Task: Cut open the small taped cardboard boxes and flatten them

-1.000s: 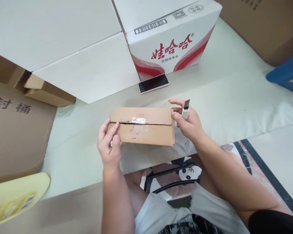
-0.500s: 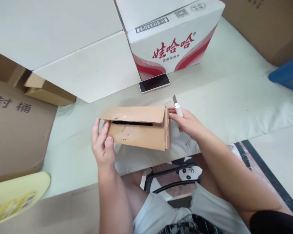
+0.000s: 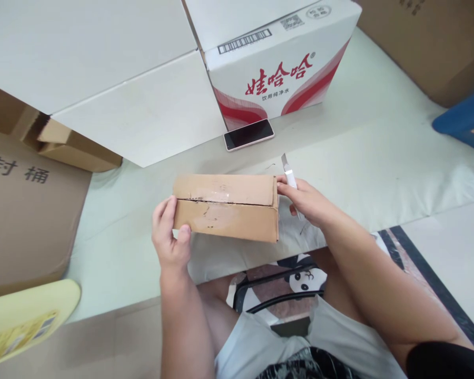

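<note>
A small brown cardboard box (image 3: 229,218) lies in front of me with its two top flaps nearly meeting along a dark slit. Scuffs and bits of torn tape mark the flaps. My left hand (image 3: 170,231) grips the box's left end, thumb on the near side and fingers at the end. At the right end is my right hand (image 3: 302,197), holding a white utility knife (image 3: 290,179) with its blade out and pointing away from me. Some fingers of that hand are hidden behind the box's right end, and they appear to touch it.
Behind the box a phone (image 3: 248,135) lies against a white and red carton (image 3: 276,79). A large white carton (image 3: 142,116) stands at the back left. Brown cartons (image 3: 35,210) flank the covered table (image 3: 379,158). A yellow container (image 3: 31,316) and a blue one (image 3: 466,121) sit at the sides.
The far flap has come down, so the wide dark gap has narrowed to a slit. The box has shifted slightly right, and my left hand has moved from the flap edge to the box's end.
</note>
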{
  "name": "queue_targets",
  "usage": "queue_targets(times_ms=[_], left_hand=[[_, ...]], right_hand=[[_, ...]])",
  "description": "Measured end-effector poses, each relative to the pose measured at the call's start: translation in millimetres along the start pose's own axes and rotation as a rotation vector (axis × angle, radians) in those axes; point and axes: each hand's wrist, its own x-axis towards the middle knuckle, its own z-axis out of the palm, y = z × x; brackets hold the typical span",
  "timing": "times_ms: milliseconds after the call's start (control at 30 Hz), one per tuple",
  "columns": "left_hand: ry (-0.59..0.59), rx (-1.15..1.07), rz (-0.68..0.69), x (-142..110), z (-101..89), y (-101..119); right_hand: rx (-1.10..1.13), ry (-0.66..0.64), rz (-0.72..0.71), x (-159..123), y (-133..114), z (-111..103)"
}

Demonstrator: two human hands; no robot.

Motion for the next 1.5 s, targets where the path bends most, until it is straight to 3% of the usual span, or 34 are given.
queue_targets(times_ms=[433,900,1167,1500], left_hand=[[0.016,-0.033,-0.007,7.3,-1.7,12.1],[0.097,0.026,-0.101,9.0,0.1,20.5],[0.072,0.013,-0.116,6.3,-1.8,21.8],[0.107,-0.124,-0.172,6.5,4.9,23.2]], right_hand=[[0.031,-0.041,-0.004,-0.2,2.6,0.6],[0.071,-0.032,-0.031,-1.6,4.8,0.0],[0.043,-0.042,-0.026,-2.7,6.3,-2.4],[0.161,0.066,-0.061,1.5,15.6,24.5]])
